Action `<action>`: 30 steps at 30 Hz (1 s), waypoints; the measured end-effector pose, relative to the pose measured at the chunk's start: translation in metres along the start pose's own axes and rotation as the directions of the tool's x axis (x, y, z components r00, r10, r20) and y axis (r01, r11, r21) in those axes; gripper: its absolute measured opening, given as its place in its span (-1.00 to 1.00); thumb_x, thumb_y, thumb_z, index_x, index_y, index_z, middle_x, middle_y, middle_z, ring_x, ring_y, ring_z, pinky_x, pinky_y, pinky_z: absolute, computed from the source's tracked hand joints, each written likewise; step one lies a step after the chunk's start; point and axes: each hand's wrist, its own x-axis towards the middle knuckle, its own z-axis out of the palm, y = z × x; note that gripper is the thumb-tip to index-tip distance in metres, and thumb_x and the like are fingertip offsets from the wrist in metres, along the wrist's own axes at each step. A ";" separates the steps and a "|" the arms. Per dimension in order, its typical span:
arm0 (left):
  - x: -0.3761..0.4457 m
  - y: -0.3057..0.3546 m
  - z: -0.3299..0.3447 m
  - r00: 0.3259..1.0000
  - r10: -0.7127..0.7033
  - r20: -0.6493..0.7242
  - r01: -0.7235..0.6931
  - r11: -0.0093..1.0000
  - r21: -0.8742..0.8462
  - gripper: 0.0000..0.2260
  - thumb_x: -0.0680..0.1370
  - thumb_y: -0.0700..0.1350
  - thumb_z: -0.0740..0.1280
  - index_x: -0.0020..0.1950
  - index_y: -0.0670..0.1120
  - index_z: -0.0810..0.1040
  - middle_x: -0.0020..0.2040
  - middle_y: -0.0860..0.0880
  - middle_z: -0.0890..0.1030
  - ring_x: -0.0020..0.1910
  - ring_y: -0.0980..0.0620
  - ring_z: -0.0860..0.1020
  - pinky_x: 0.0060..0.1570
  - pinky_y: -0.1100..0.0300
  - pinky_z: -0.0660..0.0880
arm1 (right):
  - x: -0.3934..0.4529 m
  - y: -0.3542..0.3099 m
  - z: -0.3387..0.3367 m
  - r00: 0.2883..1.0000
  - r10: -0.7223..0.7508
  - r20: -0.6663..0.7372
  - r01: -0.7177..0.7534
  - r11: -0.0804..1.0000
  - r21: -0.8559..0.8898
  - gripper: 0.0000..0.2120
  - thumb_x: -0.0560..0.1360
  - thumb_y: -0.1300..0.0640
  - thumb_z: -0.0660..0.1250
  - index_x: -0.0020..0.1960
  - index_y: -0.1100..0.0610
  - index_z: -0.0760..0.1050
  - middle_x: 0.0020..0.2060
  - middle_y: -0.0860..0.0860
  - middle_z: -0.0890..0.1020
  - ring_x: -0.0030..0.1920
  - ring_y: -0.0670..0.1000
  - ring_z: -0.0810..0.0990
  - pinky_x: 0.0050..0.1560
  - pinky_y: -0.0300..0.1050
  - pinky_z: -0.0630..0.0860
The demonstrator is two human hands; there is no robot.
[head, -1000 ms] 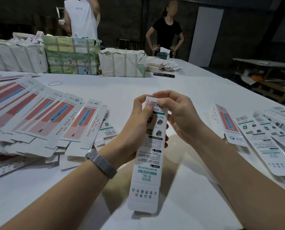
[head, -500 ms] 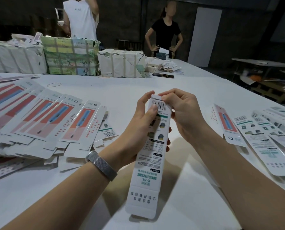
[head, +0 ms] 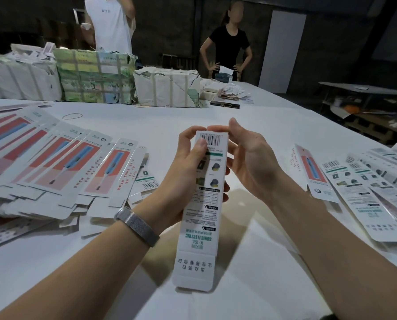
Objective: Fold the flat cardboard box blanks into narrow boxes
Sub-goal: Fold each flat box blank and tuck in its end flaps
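— Where's the box (head: 203,204)?

— Above the table's (head: 250,262) near edge, long axis running away from the person. The left hand (head: 188,172) grips its far half; the right hand (head: 243,153), fingers loose, touches the far end.

— Next?

— Probably the near flap.

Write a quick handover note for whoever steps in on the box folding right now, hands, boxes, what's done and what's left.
Left hand: grips the narrow box near its barcode end.
Right hand: fingertips on that far end, fingers mostly straight.
Flat blanks fanned out at left; more boxes lie at right.
Done: far end looks closed.
Left: near flap still open; then the pile of blanks.
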 end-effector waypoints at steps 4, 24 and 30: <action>-0.001 0.003 -0.001 1.000 0.016 0.002 -0.016 1.000 -0.020 -0.87 0.72 0.08 0.07 0.23 0.20 0.34 -0.19 -0.07 0.66 -0.30 -0.17 0.64 -0.38 0.06 0.59 | -0.001 0.002 0.003 1.000 -0.023 -0.001 0.023 1.000 -0.001 -0.57 0.58 -0.17 0.14 -0.01 0.02 0.71 -0.12 0.07 0.68 -0.10 -0.02 0.64 -0.02 0.05 0.49; 0.010 -0.010 0.001 0.985 0.150 0.087 -0.158 0.982 0.103 -0.31 0.18 0.59 0.36 0.26 0.72 0.17 0.53 0.10 0.32 0.45 -0.01 0.34 0.24 -0.21 0.41 | -0.024 -0.053 -0.026 0.980 -0.162 -0.112 0.005 0.587 -0.810 -0.44 0.43 -0.06 0.43 0.42 -0.08 0.47 0.18 -0.02 0.62 0.05 0.01 0.61 0.05 -0.04 0.58; 0.026 -0.021 -0.021 0.981 0.186 -0.052 -0.157 0.927 0.341 -0.65 0.35 0.42 0.21 0.12 0.52 0.49 0.17 0.32 0.55 0.28 0.26 0.45 0.09 -0.08 0.48 | -0.048 -0.088 -0.159 0.865 -0.064 -0.498 -0.460 0.295 -0.837 -0.67 0.46 -0.02 0.35 0.19 0.04 0.60 0.03 -0.01 0.62 0.01 0.06 0.57 0.11 0.01 0.54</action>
